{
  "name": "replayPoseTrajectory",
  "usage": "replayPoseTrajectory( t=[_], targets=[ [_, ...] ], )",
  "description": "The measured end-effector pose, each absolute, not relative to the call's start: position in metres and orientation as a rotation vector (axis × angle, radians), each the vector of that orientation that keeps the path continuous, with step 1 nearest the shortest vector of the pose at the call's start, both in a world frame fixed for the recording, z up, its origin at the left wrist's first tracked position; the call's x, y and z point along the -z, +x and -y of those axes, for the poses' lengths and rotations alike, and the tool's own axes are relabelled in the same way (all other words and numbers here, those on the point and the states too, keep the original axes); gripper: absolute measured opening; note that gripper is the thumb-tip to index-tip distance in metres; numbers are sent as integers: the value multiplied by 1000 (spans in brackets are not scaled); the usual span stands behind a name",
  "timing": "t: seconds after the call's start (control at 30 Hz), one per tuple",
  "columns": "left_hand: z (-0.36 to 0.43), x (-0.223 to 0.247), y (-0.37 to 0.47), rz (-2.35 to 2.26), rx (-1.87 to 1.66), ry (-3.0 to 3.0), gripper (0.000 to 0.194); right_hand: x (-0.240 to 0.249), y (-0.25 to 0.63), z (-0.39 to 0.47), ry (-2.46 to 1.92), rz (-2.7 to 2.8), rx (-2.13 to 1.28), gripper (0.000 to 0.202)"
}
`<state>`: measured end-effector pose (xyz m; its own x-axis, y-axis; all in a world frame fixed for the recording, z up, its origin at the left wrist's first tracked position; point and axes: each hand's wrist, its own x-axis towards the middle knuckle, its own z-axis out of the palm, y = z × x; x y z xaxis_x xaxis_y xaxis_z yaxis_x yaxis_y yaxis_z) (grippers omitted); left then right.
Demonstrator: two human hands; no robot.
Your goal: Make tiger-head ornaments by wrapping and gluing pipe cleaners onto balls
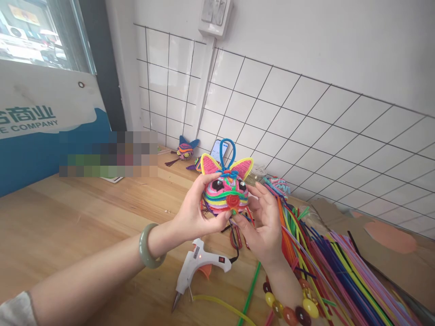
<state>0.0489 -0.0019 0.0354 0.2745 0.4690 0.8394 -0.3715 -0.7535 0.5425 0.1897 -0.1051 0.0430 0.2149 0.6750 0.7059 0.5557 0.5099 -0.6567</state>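
Held up over the table is a colourful pipe-cleaner animal head [226,194] with pink, yellow-edged ears, black eyes, a red nose and a blue loop on top. My left hand [197,206] grips its left side, thumb pressed at the bottom edge and fingers behind. On the other side my right hand [263,222] has its thumb at the lower edge near the left thumb, with the fingers curled by the right side. Below them a white glue gun [200,262] lies on the table, its nozzle pointing toward me.
Bundles of coloured pipe cleaners [340,267] spread across the right side, beside brown cardboard [401,271]. At the back stand a similar finished head [185,148] and a phone [219,150], before a wire grid [272,104]. Scissors [235,237] lie behind the glue gun.
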Motion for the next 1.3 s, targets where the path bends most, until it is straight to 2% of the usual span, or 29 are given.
replayPoseTrajectory(
  t=[1.3],
  targets=[
    [2,-38,48,-109,-1615,1899,66,-37,191,103,-1137,1444,-87,62]
  ],
)
